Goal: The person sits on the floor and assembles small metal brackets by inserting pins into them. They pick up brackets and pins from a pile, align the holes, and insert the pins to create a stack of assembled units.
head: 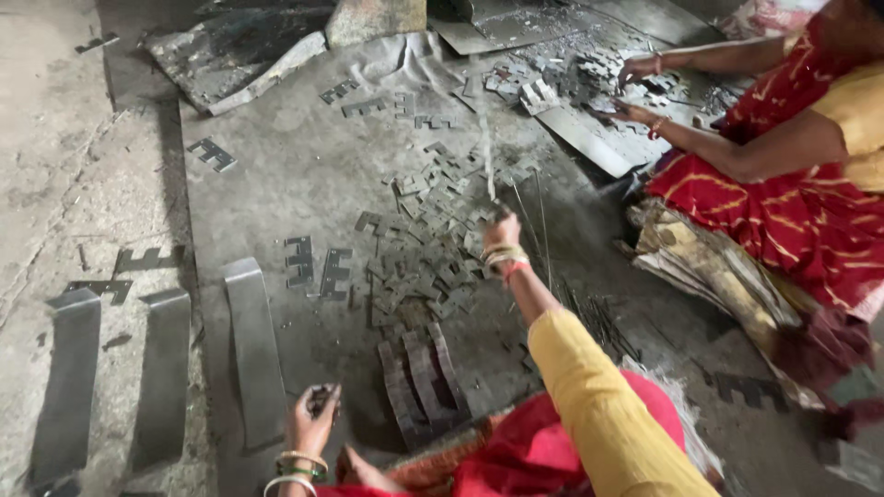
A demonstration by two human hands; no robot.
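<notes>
My right hand is stretched forward over a heap of small flat metal stampings on a grey sheet, and it grips a thin metal rod that points away from me and looks blurred. My left hand is low near my knee, closed around a few small dark metal pieces. Curved stacks of threaded stampings lie just in front of me, between my two hands.
Long bent metal strips lie on the left of the floor. Another person in red and yellow sits at the right, both hands in a second pile of stampings. Thin wires lie beside my right arm. Scrap sheets rest at the back.
</notes>
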